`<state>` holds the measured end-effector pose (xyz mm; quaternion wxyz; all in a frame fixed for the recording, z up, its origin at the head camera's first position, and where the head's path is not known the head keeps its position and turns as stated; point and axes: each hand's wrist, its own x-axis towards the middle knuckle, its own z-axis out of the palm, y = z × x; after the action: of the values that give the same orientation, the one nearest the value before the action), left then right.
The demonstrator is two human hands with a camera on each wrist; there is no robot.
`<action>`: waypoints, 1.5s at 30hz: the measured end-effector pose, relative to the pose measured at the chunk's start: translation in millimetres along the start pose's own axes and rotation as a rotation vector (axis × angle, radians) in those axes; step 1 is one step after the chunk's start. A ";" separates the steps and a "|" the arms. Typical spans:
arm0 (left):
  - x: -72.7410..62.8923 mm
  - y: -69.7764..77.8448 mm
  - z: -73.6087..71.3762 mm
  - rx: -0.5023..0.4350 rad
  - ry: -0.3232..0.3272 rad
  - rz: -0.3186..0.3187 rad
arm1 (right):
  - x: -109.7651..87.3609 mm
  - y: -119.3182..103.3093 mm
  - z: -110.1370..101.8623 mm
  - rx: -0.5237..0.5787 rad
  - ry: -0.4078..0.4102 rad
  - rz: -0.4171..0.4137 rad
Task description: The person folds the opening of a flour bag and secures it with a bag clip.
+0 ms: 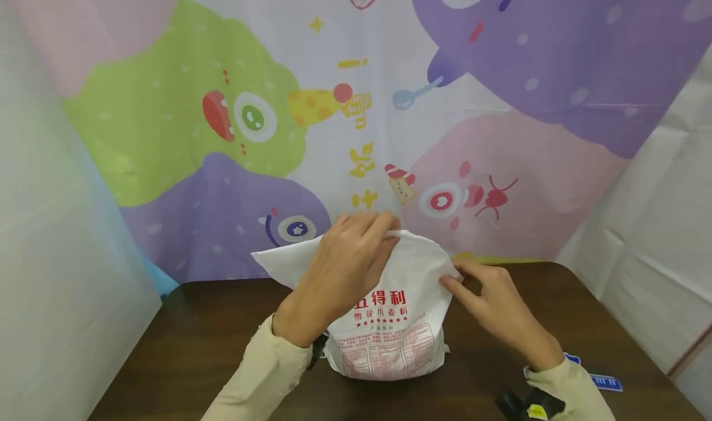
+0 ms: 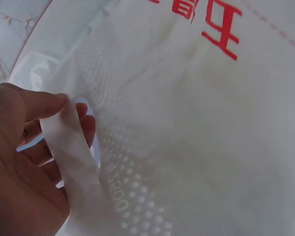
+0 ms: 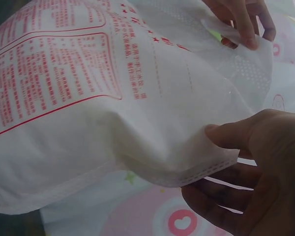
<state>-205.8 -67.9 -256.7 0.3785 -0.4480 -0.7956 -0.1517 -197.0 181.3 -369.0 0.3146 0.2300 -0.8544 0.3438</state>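
A white flour bag (image 1: 419, 269) with red Chinese print stands upright on the table. Its lower part bulges, while the upper part is flat and slack. My left hand (image 1: 345, 266) grips the bag's top edge near the middle. In the left wrist view, the thumb and fingers of that hand (image 2: 24, 132) hold the strip beside a cut-out handle hole. At the bag's upper right side, my right hand (image 1: 495, 303) pinches the seamed edge. Thumb on the printed face and fingers behind, the right hand (image 3: 260, 162) shows this in its wrist view. The left corner of the bag's top sticks out sideways.
The dark brown wooden table (image 1: 183, 340) carries the bag. A blue and white object (image 1: 605, 382) lies at the right, partly hidden by the right forearm. Behind the table hangs a cartoon-printed cloth (image 1: 356, 161), with white drapes (image 1: 72, 272) at the sides.
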 end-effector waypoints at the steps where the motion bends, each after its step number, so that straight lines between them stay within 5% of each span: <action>1: -0.7 0.6 0.0 -0.003 0.000 0.006 | -0.7 0.7 -0.3 0.000 -0.001 -0.004; 12: -3.1 1.1 1.9 0.009 -0.004 0.000 | -2.2 5.4 1.3 0.010 0.030 -0.009; 24: -8.3 12.8 -13.3 0.177 -0.128 -0.036 | -7.0 11.3 10.4 0.043 -0.018 0.052; 30: -13.4 9.4 -12.4 0.178 -0.050 -0.049 | -7.0 11.0 14.3 0.047 -0.001 0.062; 39: -17.3 0.6 -9.9 0.143 0.045 0.026 | -9.5 9.4 12.5 0.076 -0.009 0.095; 45: -7.6 3.1 -10.0 0.144 0.041 0.070 | -17.1 13.7 11.2 0.095 -0.005 0.079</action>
<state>-196.1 -76.4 -255.9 0.4310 -0.4441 -0.7803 -0.0901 -197.8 185.1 -393.3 0.2875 0.2115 -0.8462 0.3956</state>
